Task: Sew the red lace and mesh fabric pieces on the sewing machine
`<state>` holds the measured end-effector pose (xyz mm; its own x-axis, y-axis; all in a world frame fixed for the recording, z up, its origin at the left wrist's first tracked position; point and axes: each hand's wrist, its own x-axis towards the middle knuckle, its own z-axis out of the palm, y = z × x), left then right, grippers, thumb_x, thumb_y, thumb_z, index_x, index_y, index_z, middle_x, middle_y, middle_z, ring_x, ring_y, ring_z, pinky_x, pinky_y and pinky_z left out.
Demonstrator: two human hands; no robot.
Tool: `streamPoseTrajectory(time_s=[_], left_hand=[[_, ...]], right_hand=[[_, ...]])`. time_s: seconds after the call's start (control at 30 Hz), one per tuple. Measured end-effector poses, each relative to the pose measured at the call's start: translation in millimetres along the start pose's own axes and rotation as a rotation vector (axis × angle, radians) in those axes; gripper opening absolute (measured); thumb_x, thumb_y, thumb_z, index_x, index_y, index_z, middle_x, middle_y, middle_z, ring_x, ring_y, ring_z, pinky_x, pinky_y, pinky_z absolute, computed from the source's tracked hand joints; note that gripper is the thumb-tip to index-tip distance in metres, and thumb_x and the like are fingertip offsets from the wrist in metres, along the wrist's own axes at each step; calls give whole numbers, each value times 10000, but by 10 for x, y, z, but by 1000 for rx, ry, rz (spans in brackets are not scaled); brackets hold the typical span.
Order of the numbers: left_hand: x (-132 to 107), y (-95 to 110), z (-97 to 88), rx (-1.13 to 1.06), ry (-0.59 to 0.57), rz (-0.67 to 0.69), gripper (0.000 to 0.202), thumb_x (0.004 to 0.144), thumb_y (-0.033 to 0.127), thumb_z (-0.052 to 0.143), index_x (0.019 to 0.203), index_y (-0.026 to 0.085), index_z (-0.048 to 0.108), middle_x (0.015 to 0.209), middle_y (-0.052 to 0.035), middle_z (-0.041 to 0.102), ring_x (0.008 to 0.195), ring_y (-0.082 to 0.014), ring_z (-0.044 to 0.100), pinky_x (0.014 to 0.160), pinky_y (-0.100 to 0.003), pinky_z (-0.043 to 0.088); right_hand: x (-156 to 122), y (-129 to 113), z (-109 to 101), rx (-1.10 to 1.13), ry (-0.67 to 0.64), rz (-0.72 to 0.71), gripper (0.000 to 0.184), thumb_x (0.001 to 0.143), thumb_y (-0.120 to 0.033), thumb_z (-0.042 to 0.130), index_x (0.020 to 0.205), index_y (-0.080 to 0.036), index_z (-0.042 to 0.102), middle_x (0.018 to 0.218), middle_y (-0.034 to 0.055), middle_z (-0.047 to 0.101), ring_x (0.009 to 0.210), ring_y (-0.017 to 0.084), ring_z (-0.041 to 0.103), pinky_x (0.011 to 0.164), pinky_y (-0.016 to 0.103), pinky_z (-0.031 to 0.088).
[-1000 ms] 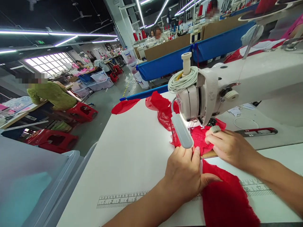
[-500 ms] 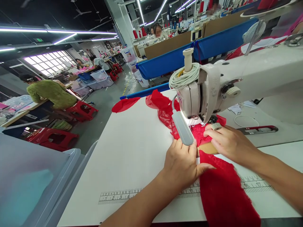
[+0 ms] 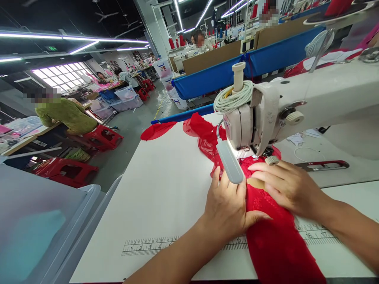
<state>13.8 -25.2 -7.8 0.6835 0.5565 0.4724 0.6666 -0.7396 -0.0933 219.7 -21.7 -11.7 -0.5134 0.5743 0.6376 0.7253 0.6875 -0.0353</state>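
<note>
A long piece of red lace fabric [image 3: 278,240] runs from the table's front edge up under the head of a white sewing machine [image 3: 325,98]. My left hand [image 3: 226,205] lies along its left side, fingers forward and thumb stretched across the cloth. The tips of those fingers are partly behind a grey lamp paddle [image 3: 230,161]. On the other side, my right hand [image 3: 291,187] rests with its fingers extended over the fabric, just in front of the presser area. The machine head and my fingers mostly hide the needle. More red sheer cloth [image 3: 207,146] lies bunched behind the lamp.
A printed ruler scale [image 3: 148,246] crosses the white tabletop [image 3: 166,189]. Right of the machine lies a red-and-black hand tool [image 3: 328,165]. Clear plastic bins [image 3: 38,225] stand at the left. A person in a green top [image 3: 66,114] sits near red stools [image 3: 66,171].
My right hand has come back slightly, its fingers straightening over the fabric. The near fabric has shifted up and left, covering part of the tan plate. My left hand has barely moved.
</note>
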Motion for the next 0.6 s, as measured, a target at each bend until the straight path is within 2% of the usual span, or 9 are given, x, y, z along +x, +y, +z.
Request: streamPoseTrajectory(time_s=[0.07,0.13,0.27,0.43,0.6], left_hand=[[-1,28,-5,-38,4,6,868,873,777,236,1182,65,624,1021,-157,670,1018,-320,602,943,-502,433],[-1,47,-9,-69,1,-5,866,880,770,219,1163,61,628,957,-140,670,960,-299,615,912,-478,451],[7,63,-24,-83,14,-23,868,901,741,148,1166,67,627,904,-125,665,849,-273,617,863,-460,463],[25,87,-46,-55,5,-38,847,923,699,74,1021,108,673,795,-81,630,706,-235,571,885,-461,433],[13,99,-41,-35,-6,-52,835,926,698,94,1083,104,660,877,-102,652,750,-244,582,886,-455,421]], right_hand=[[-4,-13,11,111,-66,-60,388,869,-25,367,1057,-165,676,1158,101,692,1010,236,627,813,411,514],[-25,-8,41,124,-94,-45,415,869,-28,355,1081,-169,682,1149,98,702,1053,234,627,828,423,520],[-86,34,104,69,-66,-3,385,888,-46,370,1045,-180,695,1077,83,731,1002,227,658,793,409,522],[-97,48,113,30,-36,-24,349,922,-56,367,1000,-179,683,1049,62,739,972,227,664,790,389,497],[-79,38,113,18,-34,-29,347,921,-50,362,1001,-173,676,1053,65,736,962,225,664,800,385,488]])
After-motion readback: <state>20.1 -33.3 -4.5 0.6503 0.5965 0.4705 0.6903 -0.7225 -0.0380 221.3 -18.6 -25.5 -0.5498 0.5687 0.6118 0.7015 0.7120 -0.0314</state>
